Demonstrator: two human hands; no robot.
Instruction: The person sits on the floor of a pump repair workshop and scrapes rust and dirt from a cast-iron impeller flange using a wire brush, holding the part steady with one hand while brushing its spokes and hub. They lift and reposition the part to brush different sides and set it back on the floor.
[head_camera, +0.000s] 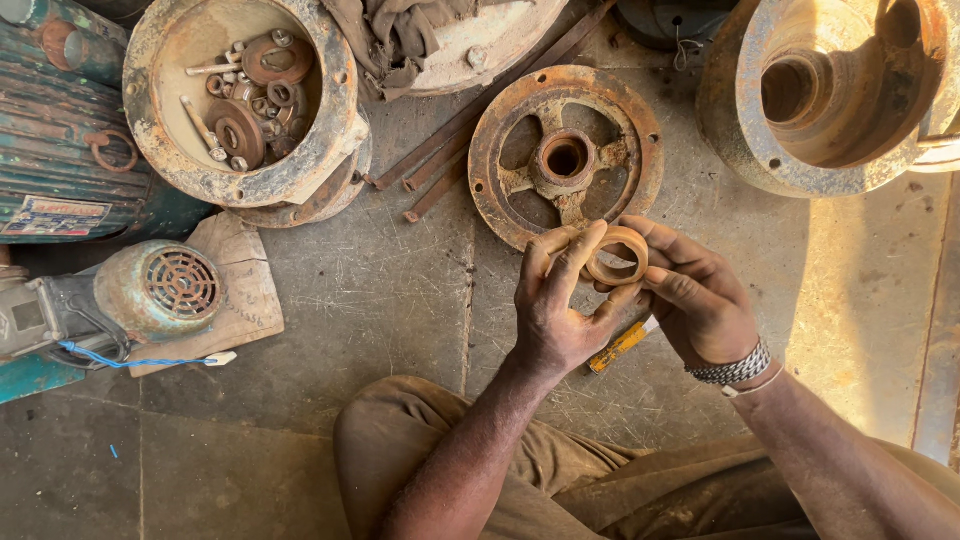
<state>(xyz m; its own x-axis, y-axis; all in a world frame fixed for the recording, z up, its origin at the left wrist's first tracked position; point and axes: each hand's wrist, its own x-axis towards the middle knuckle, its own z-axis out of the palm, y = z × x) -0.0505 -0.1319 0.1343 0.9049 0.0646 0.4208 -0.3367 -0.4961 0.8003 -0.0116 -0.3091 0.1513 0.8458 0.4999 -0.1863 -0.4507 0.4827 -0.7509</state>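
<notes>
Both hands (630, 300) hold rusty ring (616, 256); red-white label (55, 217) far left.

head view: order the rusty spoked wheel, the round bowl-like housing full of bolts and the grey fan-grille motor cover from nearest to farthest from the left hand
1. Rusty spoked wheel, just above the left hand.
2. Round bowl-like housing full of bolts, upper left.
3. Grey fan-grille motor cover, far left.

Repair workshop, prob. for motors: rusty spoked wheel (565, 157), round housing of loose bolts (240, 95) laid on stained concrete floor (380, 300).
</notes>
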